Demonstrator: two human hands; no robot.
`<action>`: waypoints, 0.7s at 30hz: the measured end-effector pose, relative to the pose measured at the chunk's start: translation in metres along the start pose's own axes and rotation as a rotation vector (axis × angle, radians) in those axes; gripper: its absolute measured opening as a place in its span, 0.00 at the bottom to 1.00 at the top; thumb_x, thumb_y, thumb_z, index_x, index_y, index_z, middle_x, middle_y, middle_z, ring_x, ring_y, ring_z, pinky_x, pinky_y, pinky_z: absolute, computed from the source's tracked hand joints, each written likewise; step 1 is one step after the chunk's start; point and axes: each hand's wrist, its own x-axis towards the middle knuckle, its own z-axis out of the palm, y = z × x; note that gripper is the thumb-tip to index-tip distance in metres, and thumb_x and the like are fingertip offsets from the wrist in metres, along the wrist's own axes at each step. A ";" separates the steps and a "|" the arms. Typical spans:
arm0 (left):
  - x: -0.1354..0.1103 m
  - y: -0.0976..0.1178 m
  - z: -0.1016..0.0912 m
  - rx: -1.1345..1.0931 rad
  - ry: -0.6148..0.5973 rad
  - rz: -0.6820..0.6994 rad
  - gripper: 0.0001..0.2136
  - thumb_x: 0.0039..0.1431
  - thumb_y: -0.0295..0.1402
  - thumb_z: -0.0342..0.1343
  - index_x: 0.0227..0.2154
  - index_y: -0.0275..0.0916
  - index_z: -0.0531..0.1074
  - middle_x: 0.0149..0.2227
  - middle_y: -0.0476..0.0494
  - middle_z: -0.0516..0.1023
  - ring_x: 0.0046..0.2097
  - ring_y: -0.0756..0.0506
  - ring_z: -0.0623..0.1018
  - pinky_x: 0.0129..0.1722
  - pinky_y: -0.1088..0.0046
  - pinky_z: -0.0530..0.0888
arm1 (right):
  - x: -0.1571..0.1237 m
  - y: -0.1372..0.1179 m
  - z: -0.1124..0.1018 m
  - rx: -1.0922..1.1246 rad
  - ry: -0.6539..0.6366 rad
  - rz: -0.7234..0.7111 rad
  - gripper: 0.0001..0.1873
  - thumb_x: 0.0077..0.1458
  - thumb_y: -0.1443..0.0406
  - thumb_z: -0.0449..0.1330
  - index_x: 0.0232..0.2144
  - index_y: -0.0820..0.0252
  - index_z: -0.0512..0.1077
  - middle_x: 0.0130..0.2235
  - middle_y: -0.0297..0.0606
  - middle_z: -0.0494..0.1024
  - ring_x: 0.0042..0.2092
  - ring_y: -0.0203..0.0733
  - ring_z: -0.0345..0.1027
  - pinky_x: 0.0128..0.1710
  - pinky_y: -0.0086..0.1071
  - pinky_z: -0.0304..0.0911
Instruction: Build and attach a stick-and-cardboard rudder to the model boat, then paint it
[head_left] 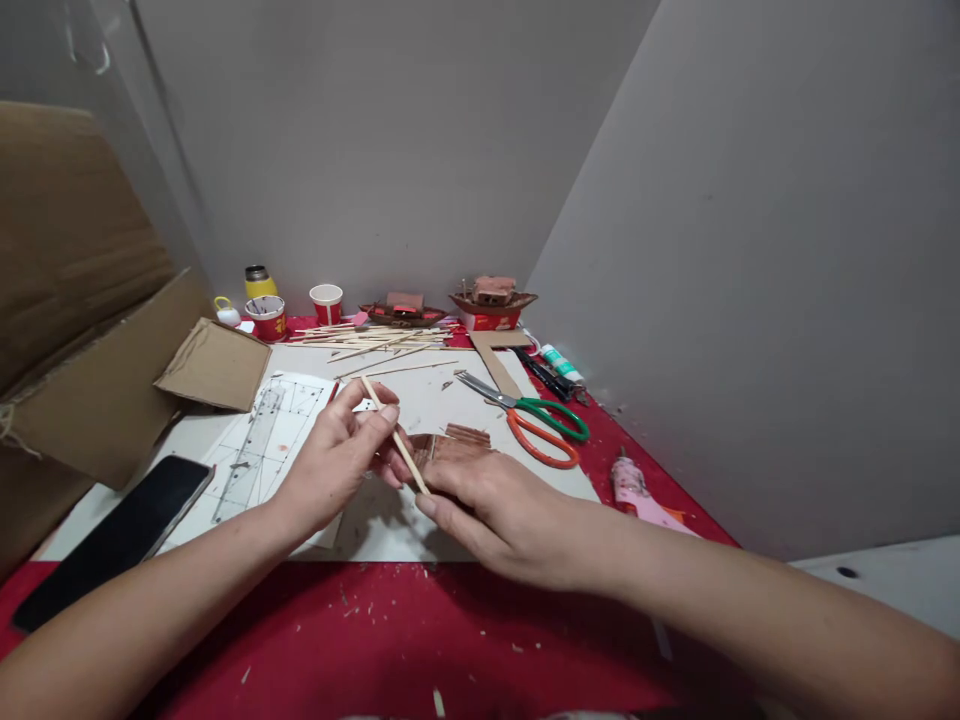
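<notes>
My left hand [337, 455] pinches a thin wooden stick [393, 432] between thumb and fingers, the stick slanting from upper left to lower right. The stick's lower end meets the thumb of my right hand [495, 505], which lies palm down with fingers stretched over a small brown piece of joined sticks [461, 438] on the white board [420, 400]. Both hands are over the middle of the board.
Green and orange scissors [540, 425] lie right of the hands. A pile of sticks [375, 340], two model boats [491, 295], paper cups [326, 300], a glue gun [637, 490], a phone [120, 535], a printed plan [262, 445] and a cardboard box [90, 330] surround the board on the red cloth [420, 640].
</notes>
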 end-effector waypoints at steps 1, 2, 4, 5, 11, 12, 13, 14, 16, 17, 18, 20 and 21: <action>-0.001 -0.001 0.001 0.010 -0.005 -0.007 0.09 0.61 0.38 0.55 0.38 0.41 0.62 0.23 0.53 0.75 0.21 0.50 0.76 0.22 0.76 0.74 | 0.000 0.000 0.001 0.062 -0.022 0.007 0.10 0.64 0.63 0.51 0.32 0.59 0.67 0.30 0.37 0.72 0.34 0.39 0.65 0.36 0.32 0.60; -0.002 -0.001 0.001 0.016 -0.010 -0.012 0.09 0.61 0.38 0.55 0.38 0.41 0.62 0.23 0.53 0.75 0.21 0.50 0.75 0.21 0.77 0.74 | 0.000 -0.001 0.002 0.137 -0.042 0.019 0.10 0.64 0.63 0.51 0.31 0.59 0.66 0.30 0.36 0.71 0.33 0.38 0.64 0.36 0.31 0.60; -0.003 0.000 0.002 0.017 -0.032 -0.019 0.09 0.61 0.38 0.55 0.39 0.40 0.63 0.23 0.53 0.74 0.21 0.50 0.75 0.21 0.77 0.73 | 0.000 -0.002 0.005 0.321 -0.084 0.054 0.12 0.64 0.62 0.51 0.28 0.59 0.63 0.28 0.32 0.67 0.31 0.35 0.60 0.33 0.29 0.59; -0.004 0.000 0.002 0.016 -0.046 -0.025 0.09 0.61 0.38 0.54 0.39 0.40 0.64 0.23 0.53 0.74 0.21 0.50 0.75 0.21 0.76 0.73 | 0.001 -0.002 0.006 0.424 -0.114 0.082 0.14 0.64 0.60 0.51 0.27 0.58 0.61 0.26 0.31 0.65 0.29 0.34 0.59 0.31 0.28 0.58; -0.005 0.004 0.001 -0.008 -0.128 -0.096 0.12 0.59 0.40 0.57 0.40 0.39 0.65 0.23 0.50 0.75 0.20 0.49 0.75 0.21 0.75 0.73 | 0.000 0.001 0.010 0.870 -0.299 0.286 0.25 0.57 0.45 0.57 0.24 0.59 0.60 0.20 0.26 0.65 0.20 0.29 0.56 0.21 0.24 0.54; -0.005 0.004 0.001 -0.013 -0.138 -0.115 0.13 0.58 0.40 0.58 0.39 0.39 0.66 0.23 0.50 0.75 0.20 0.49 0.75 0.21 0.74 0.73 | -0.001 0.002 0.010 0.891 -0.307 0.295 0.26 0.56 0.45 0.58 0.24 0.59 0.61 0.19 0.26 0.65 0.19 0.28 0.56 0.20 0.24 0.54; -0.005 0.004 0.001 -0.015 -0.149 -0.130 0.13 0.58 0.40 0.58 0.39 0.39 0.66 0.23 0.49 0.75 0.20 0.49 0.75 0.21 0.74 0.74 | -0.001 0.003 0.011 0.904 -0.312 0.298 0.26 0.55 0.44 0.59 0.23 0.59 0.61 0.18 0.26 0.64 0.19 0.28 0.56 0.19 0.23 0.53; -0.005 0.004 0.001 -0.015 -0.157 -0.139 0.13 0.58 0.40 0.58 0.39 0.38 0.66 0.23 0.49 0.76 0.20 0.49 0.75 0.21 0.74 0.74 | -0.002 0.003 0.011 0.912 -0.310 0.299 0.26 0.54 0.45 0.60 0.22 0.60 0.61 0.18 0.25 0.64 0.18 0.28 0.56 0.19 0.23 0.53; -0.004 0.003 0.000 -0.018 -0.168 -0.144 0.12 0.58 0.40 0.59 0.39 0.38 0.66 0.23 0.48 0.76 0.20 0.48 0.76 0.22 0.74 0.74 | -0.003 0.004 0.013 0.916 -0.292 0.297 0.27 0.55 0.45 0.60 0.21 0.60 0.61 0.17 0.25 0.63 0.18 0.27 0.55 0.19 0.23 0.51; -0.004 0.003 -0.001 -0.021 -0.172 -0.144 0.12 0.58 0.40 0.59 0.38 0.39 0.66 0.23 0.48 0.76 0.21 0.48 0.76 0.22 0.74 0.74 | -0.003 0.004 0.013 0.915 -0.277 0.295 0.27 0.55 0.45 0.60 0.21 0.60 0.61 0.17 0.25 0.63 0.18 0.27 0.55 0.18 0.23 0.51; -0.004 0.002 -0.001 -0.024 -0.177 -0.146 0.12 0.58 0.40 0.59 0.38 0.39 0.67 0.22 0.47 0.77 0.21 0.48 0.76 0.22 0.75 0.74 | -0.003 0.004 0.014 0.915 -0.265 0.294 0.27 0.55 0.46 0.60 0.20 0.60 0.61 0.16 0.25 0.63 0.18 0.27 0.54 0.18 0.23 0.50; -0.003 0.003 -0.003 -0.026 -0.193 -0.150 0.12 0.58 0.40 0.60 0.38 0.39 0.67 0.22 0.47 0.77 0.21 0.48 0.76 0.22 0.75 0.74 | -0.004 0.003 0.015 0.920 -0.258 0.297 0.27 0.55 0.46 0.60 0.20 0.60 0.61 0.16 0.25 0.62 0.18 0.27 0.53 0.18 0.23 0.49; -0.003 0.003 -0.003 -0.020 -0.207 -0.153 0.12 0.58 0.40 0.59 0.38 0.39 0.67 0.21 0.47 0.77 0.21 0.48 0.76 0.22 0.75 0.75 | -0.004 0.003 0.015 0.923 -0.264 0.298 0.27 0.55 0.46 0.60 0.20 0.60 0.61 0.16 0.25 0.62 0.17 0.27 0.53 0.18 0.24 0.48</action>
